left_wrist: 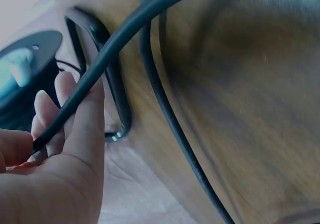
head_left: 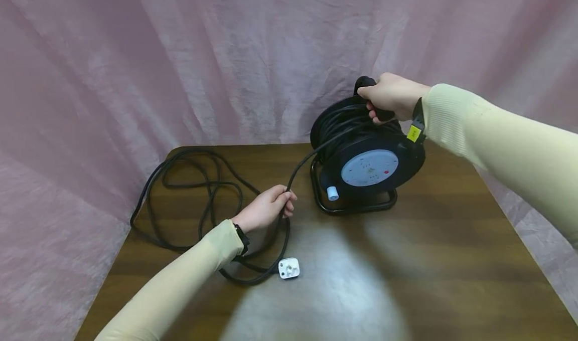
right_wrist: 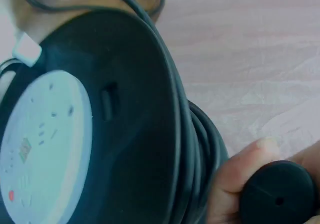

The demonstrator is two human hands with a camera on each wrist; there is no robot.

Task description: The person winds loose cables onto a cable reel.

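Observation:
A black cable reel [head_left: 331, 173] stands on its tubular frame [head_left: 361, 210], with cable wound round its drum. Its disc carries a pale socket panel [head_left: 369, 168] with a small red spot and a white knob [head_left: 332, 193]. At the top of the reel, my right hand [head_left: 392, 98] grips the black handle, whose round end [right_wrist: 279, 191] shows in the right wrist view. My left hand [head_left: 266, 208] holds the black cable [left_wrist: 107, 53] between thumb and fingers, left of the reel. From there the cable rises to the drum.
Loose loops of cable [head_left: 146, 200] lie across the left of the brown wooden table [head_left: 451, 261]. A white plug [head_left: 289, 268] rests on the tabletop below my left hand. Pink curtain [head_left: 253, 55] hangs behind and beside the table.

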